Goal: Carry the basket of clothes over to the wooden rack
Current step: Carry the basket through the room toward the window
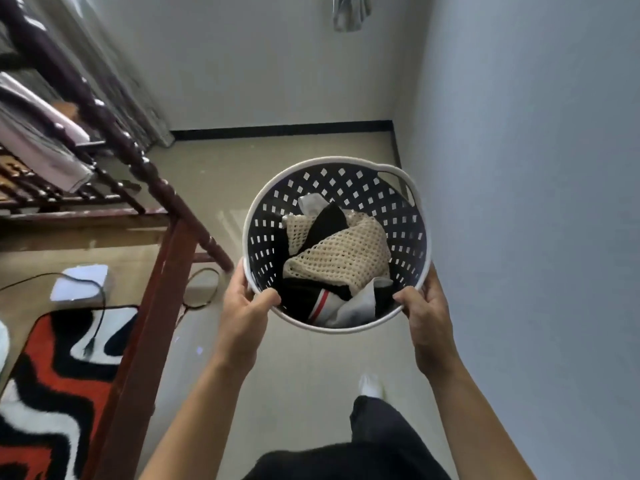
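I hold a round dark basket with a white rim and square holes in front of me, above the floor. Inside lie clothes: a cream mesh piece, black garments and white socks. My left hand grips the near left rim with the thumb inside. My right hand grips the near right rim the same way. The dark wooden rack, with turned rails and a slatted shelf, stands just left of the basket.
Folded pale cloth lies on the rack's shelf. A red, black and white rug, a black cable and a white pad lie on the floor at left. A wall runs close on the right. My leg and foot are below.
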Demonstrator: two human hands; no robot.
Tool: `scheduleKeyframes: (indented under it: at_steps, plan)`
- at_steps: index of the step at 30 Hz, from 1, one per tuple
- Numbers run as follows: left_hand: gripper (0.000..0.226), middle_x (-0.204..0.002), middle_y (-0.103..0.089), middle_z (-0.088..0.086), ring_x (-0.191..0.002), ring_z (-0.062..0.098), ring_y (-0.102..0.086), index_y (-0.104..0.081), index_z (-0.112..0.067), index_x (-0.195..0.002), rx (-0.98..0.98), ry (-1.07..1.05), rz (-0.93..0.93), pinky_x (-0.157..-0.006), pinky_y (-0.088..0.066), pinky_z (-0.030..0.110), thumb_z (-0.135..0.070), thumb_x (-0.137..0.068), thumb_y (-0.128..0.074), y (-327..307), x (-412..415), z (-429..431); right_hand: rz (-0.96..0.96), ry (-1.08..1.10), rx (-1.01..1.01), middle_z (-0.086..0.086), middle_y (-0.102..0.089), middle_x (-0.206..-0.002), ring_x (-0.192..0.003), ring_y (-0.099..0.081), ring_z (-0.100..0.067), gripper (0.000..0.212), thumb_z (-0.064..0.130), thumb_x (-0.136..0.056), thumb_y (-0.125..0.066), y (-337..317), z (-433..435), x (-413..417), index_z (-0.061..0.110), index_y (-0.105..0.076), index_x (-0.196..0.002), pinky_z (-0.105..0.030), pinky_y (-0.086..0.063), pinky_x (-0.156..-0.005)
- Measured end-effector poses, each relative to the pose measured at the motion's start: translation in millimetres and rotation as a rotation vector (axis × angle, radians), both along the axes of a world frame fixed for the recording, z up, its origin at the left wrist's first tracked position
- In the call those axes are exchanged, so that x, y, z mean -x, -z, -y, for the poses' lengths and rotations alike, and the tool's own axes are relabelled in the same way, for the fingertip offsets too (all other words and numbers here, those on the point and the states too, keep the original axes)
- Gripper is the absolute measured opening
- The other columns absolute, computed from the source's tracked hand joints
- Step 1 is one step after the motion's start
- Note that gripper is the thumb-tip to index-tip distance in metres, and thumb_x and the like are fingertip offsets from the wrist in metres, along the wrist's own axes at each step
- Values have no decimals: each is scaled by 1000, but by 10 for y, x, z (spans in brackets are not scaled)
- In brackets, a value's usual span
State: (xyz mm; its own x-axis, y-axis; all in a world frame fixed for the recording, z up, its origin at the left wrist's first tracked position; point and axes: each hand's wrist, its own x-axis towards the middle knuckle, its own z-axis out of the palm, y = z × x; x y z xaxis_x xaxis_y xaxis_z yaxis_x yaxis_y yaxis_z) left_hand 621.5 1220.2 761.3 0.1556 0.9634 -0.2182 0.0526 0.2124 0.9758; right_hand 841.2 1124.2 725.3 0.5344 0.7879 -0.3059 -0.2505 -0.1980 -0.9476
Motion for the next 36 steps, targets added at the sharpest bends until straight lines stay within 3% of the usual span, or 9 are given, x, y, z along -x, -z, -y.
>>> scheduleKeyframes:
  at_steps: [3,7,10,13,16,21,26,31,36]
  plan:
    - [61,-94,-75,0,-89,14,-70,-63,-19,-127,6,-46,5,-72,-56,22,9,-74,-56,-99,-311,-623,2,-42,-9,8,-76,-103,-99,-70,-27,62,1,-89,-54,-151,-751,-378,45,-63,-131,-48,-61,-82]
    - [63,-91,-76,-6,-87,9,-70,-61,-21,-131,6,-173,28,-71,-56,21,8,-75,-56,-186,-482,-1423,39,-181,-11,23,-76,-98,-91,-73,-6,66,2,-86,-54,-312,-1853,-637,62,-64,-110,-34,-63,-79]
    - [65,-92,-76,-6,-88,10,-71,-60,-22,-134,13,-278,65,-72,-57,24,15,-81,-53,-115,-507,-2084,79,-285,-21,25,-76,-98,-91,-72,2,62,7,-78,-54,-333,-2734,-705,52,-61,-120,-28,-61,-82]
    - [68,-102,-75,0,-95,17,-70,-58,-22,-138,23,-350,109,-74,-57,26,10,-78,-56,8,-514,-2827,90,-355,-41,22,-76,-97,-92,-70,1,65,8,-75,-54,-286,-3653,-708,35,-59,-134,-37,-58,-93]
    - [64,-93,-74,-4,-84,12,-68,-59,-17,-135,17,-372,101,-64,-54,18,15,-80,-52,18,-512,-3677,104,-389,-34,20,-76,-99,-93,-70,-1,71,8,-76,-54,-270,-4562,-696,30,-55,-144,-43,-57,-99]
    - [55,-83,-71,-5,-84,19,-62,-61,-13,-124,-14,-376,87,-75,-54,35,17,-79,-49,-111,-546,-5073,77,-367,-55,15,-76,-96,-92,-67,-6,68,4,-77,-53,-366,-5922,-754,32,-58,-139,-54,-53,-105]
    - [56,-84,-74,-9,-80,7,-66,-64,-19,-117,-45,-320,68,-76,-56,26,20,-79,-49,-217,-751,-6339,60,-314,-84,14,-75,-99,-96,-67,-9,65,6,-78,-54,-394,-7122,-924,44,-61,-130,-50,-54,-104]
    - [54,-83,-74,-11,-79,8,-66,-67,-24,-110,-45,-387,49,-76,-56,24,7,-69,-54,-64,-867,-7658,35,-358,-98,12,-73,-93,-90,-64,-10,64,5,-78,-53,-180,-8551,-1030,37,-62,-132,-42,-53,-94]
    - [52,-82,-73,-8,-76,10,-65,-65,-15,-116,-26,-539,37,-71,-54,22,8,-70,-55,-94,-673,-8768,37,-525,-74,12,-73,-92,-87,-65,-6,69,7,-77,-53,-185,-10036,-855,30,-59,-141,-32,-55,-88]
